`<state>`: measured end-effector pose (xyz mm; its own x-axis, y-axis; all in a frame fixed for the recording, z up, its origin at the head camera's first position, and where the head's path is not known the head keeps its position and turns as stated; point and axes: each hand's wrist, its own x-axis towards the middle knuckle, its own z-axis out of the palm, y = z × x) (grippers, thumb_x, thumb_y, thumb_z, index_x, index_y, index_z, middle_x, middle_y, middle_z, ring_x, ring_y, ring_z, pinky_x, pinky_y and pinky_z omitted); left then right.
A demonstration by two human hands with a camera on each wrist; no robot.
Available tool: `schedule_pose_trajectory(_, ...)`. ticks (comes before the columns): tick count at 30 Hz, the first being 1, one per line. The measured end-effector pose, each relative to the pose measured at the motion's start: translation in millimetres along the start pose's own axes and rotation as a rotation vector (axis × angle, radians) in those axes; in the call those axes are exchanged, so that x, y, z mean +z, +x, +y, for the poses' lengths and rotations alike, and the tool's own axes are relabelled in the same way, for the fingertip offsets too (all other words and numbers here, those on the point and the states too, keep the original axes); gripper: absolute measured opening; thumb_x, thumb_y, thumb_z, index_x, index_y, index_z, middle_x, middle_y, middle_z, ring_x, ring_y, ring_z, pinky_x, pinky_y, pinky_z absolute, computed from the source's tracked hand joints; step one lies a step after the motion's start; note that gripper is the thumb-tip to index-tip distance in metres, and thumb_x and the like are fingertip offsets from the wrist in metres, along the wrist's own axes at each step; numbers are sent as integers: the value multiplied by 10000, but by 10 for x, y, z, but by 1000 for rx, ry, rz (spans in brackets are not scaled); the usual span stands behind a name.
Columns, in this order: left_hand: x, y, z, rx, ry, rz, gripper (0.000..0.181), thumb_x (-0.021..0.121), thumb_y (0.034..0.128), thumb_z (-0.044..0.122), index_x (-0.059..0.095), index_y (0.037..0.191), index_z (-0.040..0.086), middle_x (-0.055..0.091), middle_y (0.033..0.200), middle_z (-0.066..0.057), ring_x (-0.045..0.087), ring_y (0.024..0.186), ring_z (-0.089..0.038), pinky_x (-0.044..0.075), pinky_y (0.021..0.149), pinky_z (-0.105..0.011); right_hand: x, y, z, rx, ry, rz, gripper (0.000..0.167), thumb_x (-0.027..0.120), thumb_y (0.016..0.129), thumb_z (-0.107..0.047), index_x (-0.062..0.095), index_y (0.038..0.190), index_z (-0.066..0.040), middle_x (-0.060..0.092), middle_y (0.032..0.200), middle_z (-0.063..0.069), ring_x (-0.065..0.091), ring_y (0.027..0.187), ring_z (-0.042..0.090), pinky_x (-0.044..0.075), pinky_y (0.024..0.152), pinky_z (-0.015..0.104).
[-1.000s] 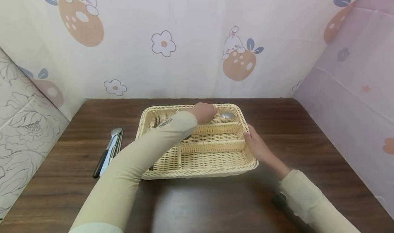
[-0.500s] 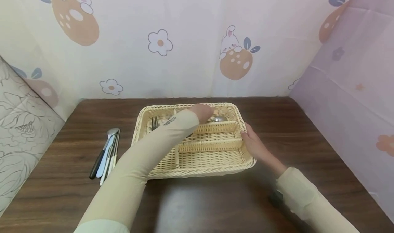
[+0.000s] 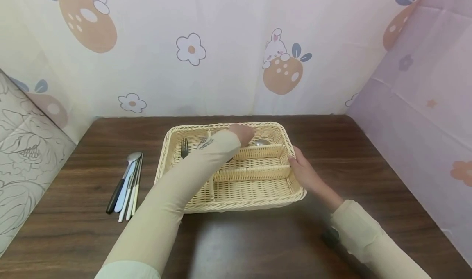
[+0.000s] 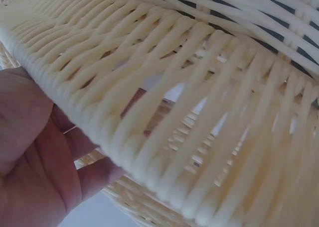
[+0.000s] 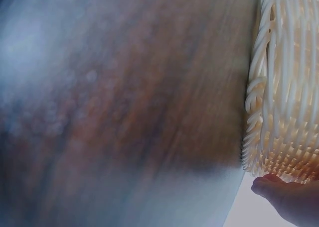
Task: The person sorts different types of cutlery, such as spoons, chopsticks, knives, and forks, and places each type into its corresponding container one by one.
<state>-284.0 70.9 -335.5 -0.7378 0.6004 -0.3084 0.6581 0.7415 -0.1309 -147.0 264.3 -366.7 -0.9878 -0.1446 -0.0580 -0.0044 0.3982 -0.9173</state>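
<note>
A cream wicker basket (image 3: 258,204) with several compartments stands mid-table. The left hand (image 3: 242,134) reaches into its back compartment, beside a spoon's metal bowl (image 3: 262,142); the rest of the spoon is hidden. Seen from the left wrist, the left hand (image 4: 45,157) lies against a woven edge (image 4: 144,152), its fingertips hidden behind the weave. On the basket's right side, the right hand (image 3: 303,170) grips the wall, thumb at the rim. The right wrist view has that hand (image 5: 291,199) at the wicker (image 5: 289,102). A fork (image 3: 184,147) lies in the left compartment, partly under the sleeve.
Left of the basket, a spoon (image 3: 134,157) and several slim utensils with black, blue and white handles (image 3: 122,198) lie together on the dark wooden table (image 3: 70,189). A patterned curtain (image 3: 228,82) hangs behind the table, with more cloth at both sides.
The left hand and the spoon's bowl have shifted slightly left within the back compartment. More of the fork shows beside the sleeve. The right hand keeps its grip, and the view has shifted a little.
</note>
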Motion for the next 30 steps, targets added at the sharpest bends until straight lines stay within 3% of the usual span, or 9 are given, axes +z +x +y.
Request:
schedule_pose_trajectory(3,-15,-53,-41,8,-9,8,127,550,955,89,630,1052,112,646,907,5,520,751,-106,515,765,-294,17,16,1,-2,-13,0,516,211,1049,-172,11,1500,-22,279,1384,349,549,1056,416,458,895,489)
schedule_pose_trajectory(7,-149,-297,-110,58,-27,53,88,553,955,130,626,1003,124,618,864,25,504,719,-105,512,731,-308,40,38,4,-1,-20,-2,514,210,1049,-177,18,1500,-24,292,1374,346,569,1024,403,476,875,477)
schedule_pose_trajectory(13,-413,-1018,-375,147,-263,196,146,493,969,103,625,907,92,609,823,-3,552,743,-144,479,732,-277,63,55,-21,7,4,7,519,219,1047,-173,24,1504,-26,293,1383,357,560,1039,405,482,870,466)
schedule_pose_trajectory(17,-426,-1476,-663,130,-295,300,146,504,962,86,633,898,64,624,828,-39,578,755,-186,487,736,-306,37,54,-26,19,7,22,518,219,1048,-183,32,1507,-33,321,1370,360,572,1014,403,491,858,459)
schedule_pose_trajectory(21,-250,-1783,-965,50,-268,393,133,537,931,53,635,842,63,603,783,-47,558,716,-205,483,676,-337,1,45,-20,28,1,31,524,214,1049,-196,24,1509,-32,335,1357,362,568,1013,400,491,854,454)
schedule_pose_trajectory(25,122,-2001,-1202,-83,-244,452,139,543,901,71,636,802,100,598,724,-19,537,638,-192,449,553,-358,-14,25,-12,41,-16,27,529,206,1049,-204,10,1509,-29,320,1371,359,541,1062,393,465,887,465)
schedule_pose_trajectory(30,622,-2294,-1458,-246,-291,404,153,537,897,118,582,751,123,505,610,19,453,535,-174,365,465,-352,-1,31,8,26,-21,21,528,207,1049,-207,18,1509,-30,325,1367,352,527,1083,401,426,931,493)
